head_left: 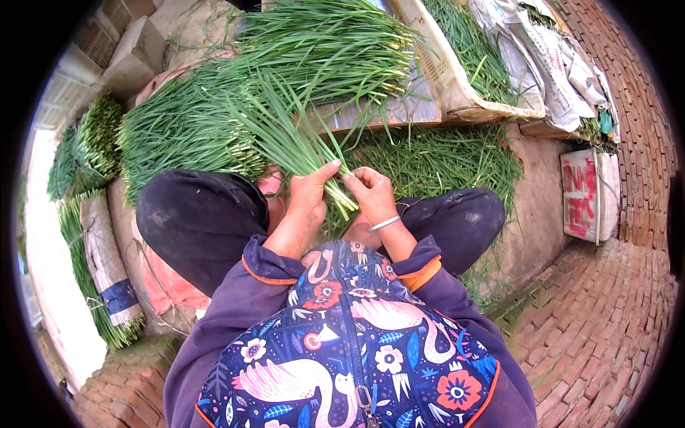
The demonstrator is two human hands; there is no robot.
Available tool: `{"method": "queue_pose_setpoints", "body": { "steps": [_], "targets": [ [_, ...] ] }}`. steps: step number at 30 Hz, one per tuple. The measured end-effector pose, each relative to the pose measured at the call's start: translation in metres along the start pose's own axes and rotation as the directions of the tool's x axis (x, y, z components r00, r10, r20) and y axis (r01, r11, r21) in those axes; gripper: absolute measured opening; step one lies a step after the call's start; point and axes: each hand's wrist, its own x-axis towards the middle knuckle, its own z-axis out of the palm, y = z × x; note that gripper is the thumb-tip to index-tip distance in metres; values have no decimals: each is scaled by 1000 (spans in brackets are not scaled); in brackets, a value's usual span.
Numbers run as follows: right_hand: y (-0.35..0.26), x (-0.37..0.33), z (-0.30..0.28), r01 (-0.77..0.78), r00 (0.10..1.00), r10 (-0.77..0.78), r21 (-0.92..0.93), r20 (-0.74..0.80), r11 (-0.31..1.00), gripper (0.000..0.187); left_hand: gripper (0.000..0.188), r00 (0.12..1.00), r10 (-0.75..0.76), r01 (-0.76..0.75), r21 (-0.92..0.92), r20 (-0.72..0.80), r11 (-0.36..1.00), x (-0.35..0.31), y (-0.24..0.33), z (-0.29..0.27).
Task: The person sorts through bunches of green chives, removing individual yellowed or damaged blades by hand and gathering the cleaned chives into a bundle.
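Brickwork (585, 321) curves round the tan floor (542, 192); green leafy heaps (321, 50) lie ahead, one over a grey board (422, 107); between the knees (467, 217), the left hand (307, 198) grips a bunch (294, 139), the right hand's (374, 196) fingertips pinched narrow beside its stems

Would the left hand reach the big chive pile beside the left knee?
Probably yes: the chive pile looks close, with no barrier between, but the left hand is holding a bunch of chives.
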Motion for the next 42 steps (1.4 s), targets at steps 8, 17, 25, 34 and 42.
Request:
{"method": "queue_pose_setpoints", "body": {
  "steps": [8, 17, 25, 34, 42],
  "targets": [
    [8, -7, -68, 71, 986, 105, -896, 129, 438, 26, 29, 978, 198, -204, -111, -64, 973, 9, 26, -6],
    [-55, 114, -82, 270, 896, -439, -864, 65, 425, 33, 34, 993, 73, -45, -265, 96, 963, -10, 42, -6],
    [-66, 148, -54, 180, 981, -157, -848, 116, 498, 27, 33, 973, -40, 106, -284, 228, 953, 1, 19, -16],
    [-68, 148, -34, 88, 959, -282, -910, -33, 405, 42, 20, 972, -99, 159, -282, 215, 946, 5, 3, -19],
    [-58, 61, -32, 231, 953, -292, -823, 84, 518, 24, 21, 985, -99, 134, -275, 140, 952, 2, 12, -13]
  ]
}}
